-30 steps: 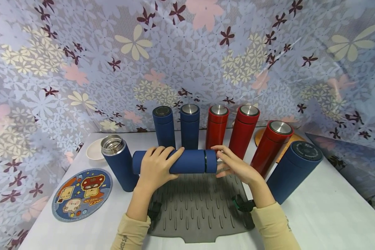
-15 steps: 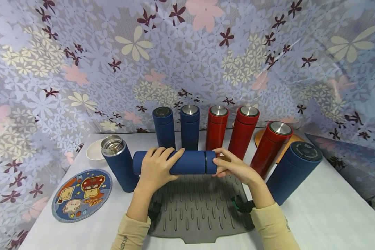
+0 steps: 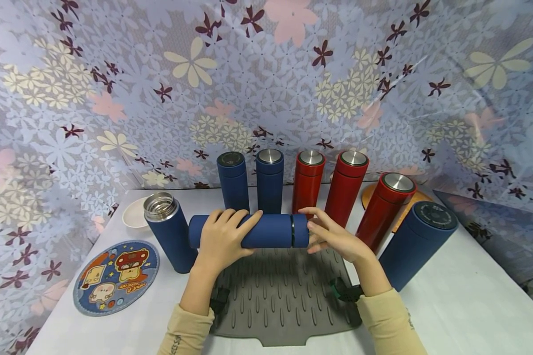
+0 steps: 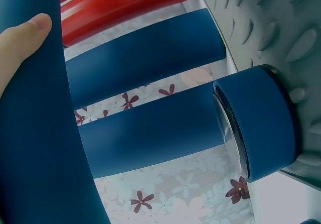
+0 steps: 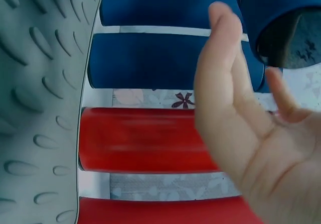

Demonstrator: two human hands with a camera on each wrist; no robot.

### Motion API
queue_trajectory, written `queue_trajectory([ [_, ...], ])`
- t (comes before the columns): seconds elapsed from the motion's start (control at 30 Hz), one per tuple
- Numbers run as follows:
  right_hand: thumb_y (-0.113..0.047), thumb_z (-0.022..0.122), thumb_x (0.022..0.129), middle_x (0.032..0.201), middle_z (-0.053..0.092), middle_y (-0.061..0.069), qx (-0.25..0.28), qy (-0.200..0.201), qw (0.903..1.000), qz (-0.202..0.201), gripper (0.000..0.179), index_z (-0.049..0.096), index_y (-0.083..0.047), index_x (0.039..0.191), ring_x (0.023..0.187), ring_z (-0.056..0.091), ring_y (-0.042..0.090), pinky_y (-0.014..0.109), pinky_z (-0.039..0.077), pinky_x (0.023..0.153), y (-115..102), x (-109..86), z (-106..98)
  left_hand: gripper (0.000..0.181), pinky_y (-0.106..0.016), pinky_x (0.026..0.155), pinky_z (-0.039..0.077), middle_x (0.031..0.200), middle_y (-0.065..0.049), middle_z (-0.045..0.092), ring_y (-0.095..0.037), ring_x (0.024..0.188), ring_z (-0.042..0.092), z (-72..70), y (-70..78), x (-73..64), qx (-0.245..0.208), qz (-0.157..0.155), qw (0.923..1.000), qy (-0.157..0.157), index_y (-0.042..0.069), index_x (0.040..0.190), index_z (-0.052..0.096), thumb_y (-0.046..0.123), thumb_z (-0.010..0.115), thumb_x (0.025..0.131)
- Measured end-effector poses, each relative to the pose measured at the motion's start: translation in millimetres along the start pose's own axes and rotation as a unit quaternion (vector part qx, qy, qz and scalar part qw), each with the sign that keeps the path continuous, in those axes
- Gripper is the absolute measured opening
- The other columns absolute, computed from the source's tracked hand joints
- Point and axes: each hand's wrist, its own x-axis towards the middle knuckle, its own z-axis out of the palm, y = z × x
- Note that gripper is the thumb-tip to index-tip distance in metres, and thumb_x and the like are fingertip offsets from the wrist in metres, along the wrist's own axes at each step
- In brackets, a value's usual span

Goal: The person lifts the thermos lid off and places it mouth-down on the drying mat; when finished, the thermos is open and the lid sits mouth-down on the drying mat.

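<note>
Floral cloth [image 3: 248, 74] hangs beyond both hands. A white table [image 3: 466, 286] lies under them. A grey ridged mat [image 3: 288, 305] rests on the table, below and between the hands.

The held bottle [image 3: 271, 229], blue, lies level above the mat, with its body in the left hand and its lid end beside the right. A dark ring marks the lid joint; the right wrist view shows a dark end face. A blue bottle [image 3: 413, 251] stands right of the right hand. An open blue bottle [image 3: 173, 241], steel neck exposed, stands just left of the left hand. Three red bottles [image 3: 308, 182] stand beyond the right hand; two more blue bottles [image 3: 270, 182] stand beyond the held one. A round cartoon pad [image 3: 115, 276] lies flat, left of the left hand.

Left hand [image 3: 222, 236]: wrapped over the held bottle, gripping it. Right hand [image 3: 337, 239]: fingers spread and slightly bent about the lid end; contact cannot be confirmed.

A white dish [image 3: 133, 214] sits far left of the left hand. A loose blue lid [image 4: 266, 123] appears below the held bottle in the left wrist view.
</note>
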Motion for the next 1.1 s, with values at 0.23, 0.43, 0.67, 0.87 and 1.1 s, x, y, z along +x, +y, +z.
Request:
queue_trajectory([
  [0.23,-0.044,0.035,0.097,0.095,0.065,0.014,-0.020,0.032,0.9988,0.031,0.055,0.034,0.001,0.127,0.075,0.068,0.027,0.041,0.055,0.071,-2.4,2.1,4.5,0.090,-0.038,0.077,0.049,0.101,-0.003,0.065,-0.024,0.086,0.060,-0.3,0.3,0.4,-0.002,0.000,1.0000,-0.002,0.025,0.122,0.060,0.058,0.085,0.042],
  [0.43,-0.034,0.044,0.096,0.095,0.061,0.015,-0.016,0.031,0.9990,0.028,0.049,0.035,0.002,0.127,0.073,0.068,0.024,0.033,0.056,0.069,-3.2,2.0,3.8,0.090,-0.038,0.076,0.048,0.101,-0.003,0.065,-0.024,0.086,0.060,0.2,0.3,0.2,0.000,0.000,1.0000,-0.001,0.025,0.122,0.060,0.058,0.085,0.042],
  [0.67,-0.025,0.056,0.090,0.107,0.050,0.018,-0.004,0.024,0.9997,-0.003,0.053,0.033,-0.003,0.133,0.082,0.062,0.027,0.037,0.054,0.074,-0.9,0.9,1.8,0.092,-0.038,0.077,0.048,0.102,-0.004,0.065,-0.024,0.086,0.060,-0.5,0.0,-0.3,0.003,0.002,1.0000,0.004,0.025,0.123,0.060,0.058,0.085,0.041],
  [0.87,-0.025,0.060,0.086,0.117,0.043,0.024,-0.015,0.019,0.9995,-0.018,0.057,0.035,-0.007,0.134,0.093,0.056,0.029,0.046,0.052,0.077,-0.5,0.3,0.9,0.093,-0.038,0.077,0.048,0.102,-0.004,0.065,-0.024,0.086,0.060,-0.9,-0.2,0.1,0.002,0.001,1.0000,0.004,0.025,0.123,0.060,0.058,0.085,0.041],
  [1.1,-0.044,0.037,0.096,0.112,0.056,0.019,-0.012,0.014,0.9997,0.015,0.058,0.027,-0.005,0.138,0.088,0.066,0.025,0.041,0.054,0.076,-4.7,-0.6,2.1,0.092,-0.038,0.077,0.048,0.102,-0.004,0.065,-0.024,0.087,0.060,-0.5,0.3,-0.3,-0.001,0.001,1.0000,0.001,0.025,0.123,0.060,0.058,0.085,0.041],
])
